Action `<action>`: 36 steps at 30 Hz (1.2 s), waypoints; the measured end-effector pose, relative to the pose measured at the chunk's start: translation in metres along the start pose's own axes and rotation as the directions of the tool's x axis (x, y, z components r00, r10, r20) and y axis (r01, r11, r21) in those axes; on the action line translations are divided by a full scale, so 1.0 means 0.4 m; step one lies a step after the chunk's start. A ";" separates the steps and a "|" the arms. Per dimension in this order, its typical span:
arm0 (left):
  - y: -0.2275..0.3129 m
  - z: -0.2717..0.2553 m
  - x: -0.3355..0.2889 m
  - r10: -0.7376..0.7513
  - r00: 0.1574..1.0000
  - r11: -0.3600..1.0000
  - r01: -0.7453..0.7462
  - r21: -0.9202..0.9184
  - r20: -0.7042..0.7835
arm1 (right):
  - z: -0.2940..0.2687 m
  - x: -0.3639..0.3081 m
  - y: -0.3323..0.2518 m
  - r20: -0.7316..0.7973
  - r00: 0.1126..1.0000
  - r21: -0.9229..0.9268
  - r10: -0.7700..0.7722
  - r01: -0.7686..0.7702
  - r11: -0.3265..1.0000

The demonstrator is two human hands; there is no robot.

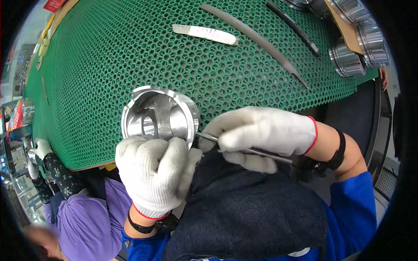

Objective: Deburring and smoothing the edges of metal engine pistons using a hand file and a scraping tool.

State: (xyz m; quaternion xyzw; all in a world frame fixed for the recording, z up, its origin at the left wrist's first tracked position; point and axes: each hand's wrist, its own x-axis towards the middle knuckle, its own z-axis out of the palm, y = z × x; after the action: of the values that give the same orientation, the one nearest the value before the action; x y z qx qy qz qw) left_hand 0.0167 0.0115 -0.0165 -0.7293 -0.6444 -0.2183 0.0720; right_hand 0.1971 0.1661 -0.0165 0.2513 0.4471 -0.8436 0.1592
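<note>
My left hand point(152, 172), in a white knitted glove, is closed on the near rim of a shiny metal piston point(174, 114). The piston's hollow side faces up, showing the pin bore inside, and it sits at the near edge of the green mat. On its right, my gloved right hand point(267, 132) grips a slim metal hand tool point(208, 136). The tool's tip points at the piston's outer wall near the rim; whether they touch I cannot tell. Its shaft runs out behind my fingers to the right, and its exact kind is hidden.
Farther back on the green honeycomb mat point(109, 56) lie a white-handled blade point(207, 33), a long grey file point(257, 37) and a thin black rod point(294, 28). Several pistons point(346, 58) stand with cardboard point(347, 28) at the far right. A co-worker in purple point(89, 226) works at the left.
</note>
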 end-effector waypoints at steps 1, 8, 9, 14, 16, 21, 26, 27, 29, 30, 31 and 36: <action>-0.001 0.001 0.002 0.011 1.000 1.000 -0.011 -0.006 -0.001 | -0.014 0.016 0.035 0.091 0.995 0.249 -0.044 0.020 0.968; -0.085 0.000 -0.041 -0.132 0.970 0.978 0.095 -0.183 -0.202 | -0.018 -0.046 0.040 -0.438 0.888 0.048 -0.139 0.177 0.983; -0.073 -0.005 -0.040 -0.186 0.964 0.971 0.151 -0.184 -0.192 | -0.049 -0.048 0.062 -0.447 0.841 0.060 -0.306 0.369 0.927; -0.027 -0.012 0.014 0.064 0.971 0.977 -0.107 -0.184 -0.230 | -0.010 -0.046 0.057 -0.351 0.880 -0.116 -0.320 0.299 0.947; -0.082 0.006 -0.023 -0.073 0.946 0.997 0.064 -0.039 -0.316 | -0.032 -0.063 0.073 -0.304 0.918 -0.070 -0.255 0.245 0.967; -0.142 0.032 0.006 0.079 0.980 0.971 -0.117 -0.207 -0.183 | -0.040 -0.011 -0.025 -0.260 0.666 -0.244 -0.699 0.656 0.715; -0.139 0.048 0.111 -0.054 0.966 0.958 -0.022 -0.287 -0.254 | -0.085 0.049 -0.033 0.313 0.413 -0.912 -0.855 -0.120 -0.392; -0.130 0.042 0.107 -0.052 0.966 0.956 -0.025 -0.291 -0.252 | -0.059 0.046 -0.031 0.269 0.403 -0.923 -0.875 -0.153 -0.354; -0.108 0.030 0.092 -0.092 0.978 0.965 0.040 -0.259 -0.189 | -0.045 0.064 -0.010 0.158 0.403 -0.958 -0.902 -0.158 -0.239; -0.092 0.032 0.085 -0.090 0.978 0.964 0.038 -0.262 -0.189 | -0.040 0.067 -0.002 0.058 0.401 -0.978 -0.914 -0.161 -0.132; -0.072 0.036 0.078 -0.063 0.978 0.976 0.019 -0.218 -0.196 | -0.023 0.057 0.004 -0.105 0.479 -0.988 -0.871 -0.149 0.037; -0.006 0.058 0.035 0.040 0.995 0.999 -0.041 -0.018 -0.090 | -0.017 -0.012 0.009 -0.136 0.990 0.106 -0.028 0.042 0.993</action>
State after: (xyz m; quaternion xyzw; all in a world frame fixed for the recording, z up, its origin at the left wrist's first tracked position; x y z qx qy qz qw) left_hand 0.0205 0.0336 -0.0318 -0.7324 -0.6234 -0.2556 0.0982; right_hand 0.2047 0.1699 -0.0195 0.3078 0.4145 -0.8506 0.1001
